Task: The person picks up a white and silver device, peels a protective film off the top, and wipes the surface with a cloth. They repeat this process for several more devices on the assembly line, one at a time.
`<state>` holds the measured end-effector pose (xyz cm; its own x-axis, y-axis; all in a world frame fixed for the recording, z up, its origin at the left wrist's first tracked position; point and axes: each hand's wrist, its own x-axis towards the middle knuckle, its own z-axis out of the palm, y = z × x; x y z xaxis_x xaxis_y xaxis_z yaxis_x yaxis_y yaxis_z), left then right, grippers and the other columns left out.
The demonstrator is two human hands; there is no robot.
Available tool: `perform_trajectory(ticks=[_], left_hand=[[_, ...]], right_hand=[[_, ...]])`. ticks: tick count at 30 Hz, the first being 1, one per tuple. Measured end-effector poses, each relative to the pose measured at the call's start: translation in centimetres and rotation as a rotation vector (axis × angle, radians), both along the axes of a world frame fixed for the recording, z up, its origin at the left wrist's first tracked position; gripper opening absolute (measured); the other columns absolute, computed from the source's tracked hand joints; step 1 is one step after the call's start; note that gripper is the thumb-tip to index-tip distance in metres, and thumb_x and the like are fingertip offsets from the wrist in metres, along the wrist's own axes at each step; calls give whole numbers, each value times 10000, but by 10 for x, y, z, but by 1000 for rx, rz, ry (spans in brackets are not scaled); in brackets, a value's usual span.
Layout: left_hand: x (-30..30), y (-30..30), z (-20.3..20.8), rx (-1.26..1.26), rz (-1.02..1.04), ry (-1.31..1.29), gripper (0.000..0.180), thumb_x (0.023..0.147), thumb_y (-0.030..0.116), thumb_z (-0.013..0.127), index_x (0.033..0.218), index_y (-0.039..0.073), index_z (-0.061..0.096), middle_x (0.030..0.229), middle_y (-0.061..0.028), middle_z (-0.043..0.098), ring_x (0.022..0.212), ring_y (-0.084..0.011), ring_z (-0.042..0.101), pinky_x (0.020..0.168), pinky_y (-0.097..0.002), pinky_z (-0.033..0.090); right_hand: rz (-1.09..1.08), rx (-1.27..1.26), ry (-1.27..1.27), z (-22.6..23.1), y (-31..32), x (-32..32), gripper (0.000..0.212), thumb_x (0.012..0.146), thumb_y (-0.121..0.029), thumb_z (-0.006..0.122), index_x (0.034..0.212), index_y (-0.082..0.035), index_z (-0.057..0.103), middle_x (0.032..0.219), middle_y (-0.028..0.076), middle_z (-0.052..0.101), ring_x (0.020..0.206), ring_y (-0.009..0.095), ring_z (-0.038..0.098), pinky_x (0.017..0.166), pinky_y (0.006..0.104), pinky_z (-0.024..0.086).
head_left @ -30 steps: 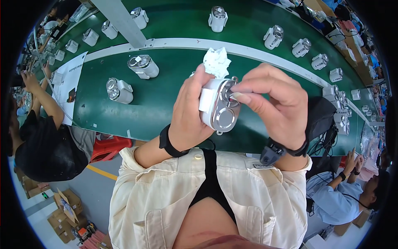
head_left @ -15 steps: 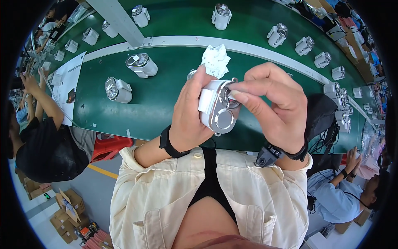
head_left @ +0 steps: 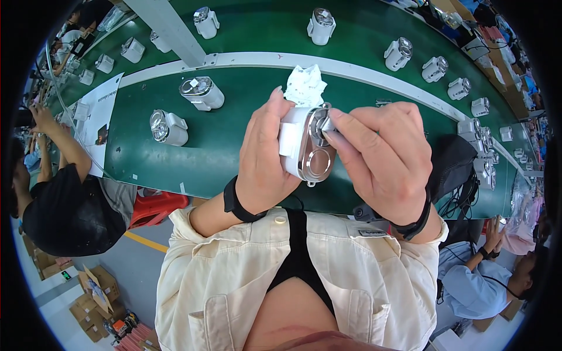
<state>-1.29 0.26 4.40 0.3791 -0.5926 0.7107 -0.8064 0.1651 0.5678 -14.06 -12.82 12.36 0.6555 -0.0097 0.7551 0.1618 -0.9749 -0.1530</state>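
Observation:
My left hand is closed round a white device with a shiny silver oval face. That face is tilted up toward me and shows a round disc at its lower end. My right hand pinches at the upper round part of the face, thumb and forefinger together. A small silvery edge shows by those fingertips, but they hide what they hold. Just beyond the device lies a crumpled white wad on the green table.
Two similar devices, one lying and one tilted, rest at the left. A pale rail divides the table from a green belt carrying several more. At the right are a black bag and clustered devices. People work on both sides.
My right hand has rolled over, its back now facing up more, with the fingertips still at the upper round part. The devices on the far belt have shifted rightward.

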Motion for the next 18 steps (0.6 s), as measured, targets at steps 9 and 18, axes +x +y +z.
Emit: perform_trajectory(ticks=[9,18], left_hand=[[-1,-1,-3,15,-34,-18,893,701,104,808,1408,-71,290,1151,-223,552,1011,-385,570,861,-421,482],[4,-7,-8,36,7,-88,893,697,111,813,1405,-66,299,1153,-225,552,999,-395,574,854,-424,489]], right_hand=[[121,-112,23,5,-15,2,341,593,-18,782,911,37,673,774,88,606,621,225,542,564,337,396],[-98,-263,206,-6,10,-5,387,657,-55,703,1023,65,663,863,103,589,685,224,555,621,347,400]])
